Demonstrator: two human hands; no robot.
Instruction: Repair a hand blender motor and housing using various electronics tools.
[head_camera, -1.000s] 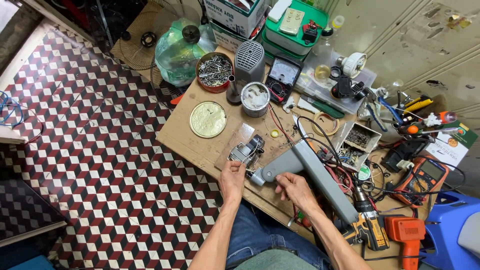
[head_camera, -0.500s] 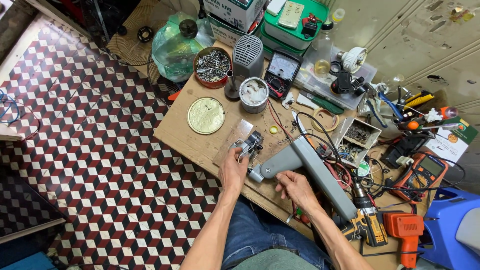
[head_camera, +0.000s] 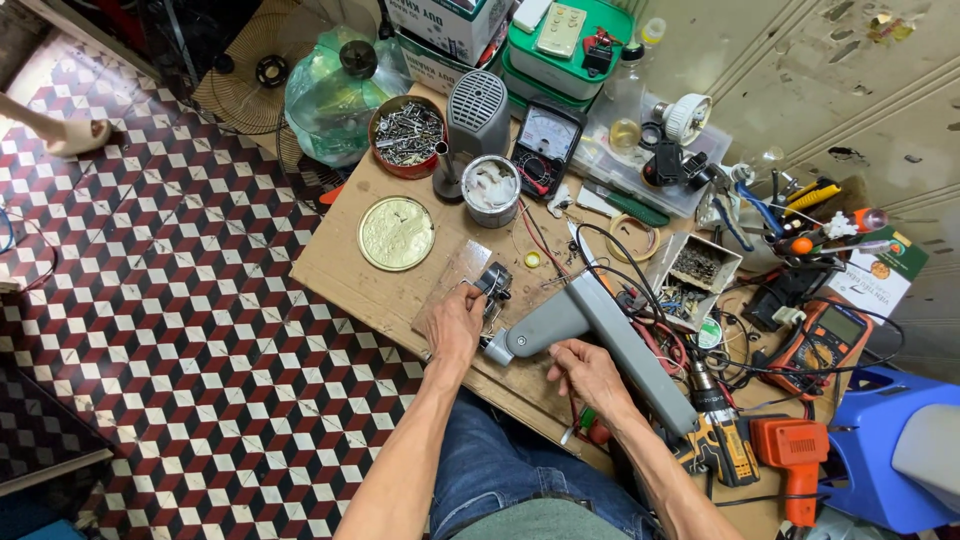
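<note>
My left hand (head_camera: 455, 325) grips a small dark metal motor part (head_camera: 493, 283) near the left end of a long grey plastic housing (head_camera: 600, 345) that lies across the wooden workbench (head_camera: 340, 275). My right hand (head_camera: 590, 375) rests against the near side of the grey housing, its fingers curled around a thin tool with a red and green handle (head_camera: 585, 425). A clear plastic sheet (head_camera: 455, 275) lies under the motor part. Black cables (head_camera: 625, 265) loop from behind the housing.
A round gold lid (head_camera: 396, 233), a tin of screws (head_camera: 406, 135), a grey fan-like unit (head_camera: 477, 115), an analog meter (head_camera: 546, 145), a parts box (head_camera: 695, 270), an orange multimeter (head_camera: 825, 340), a yellow drill (head_camera: 720, 440) and an orange tool (head_camera: 795, 460) crowd the bench. Tiled floor lies to the left.
My left hand has moved up from the housing's end to the small motor part and closed on it. My right hand stays by the grey housing.
</note>
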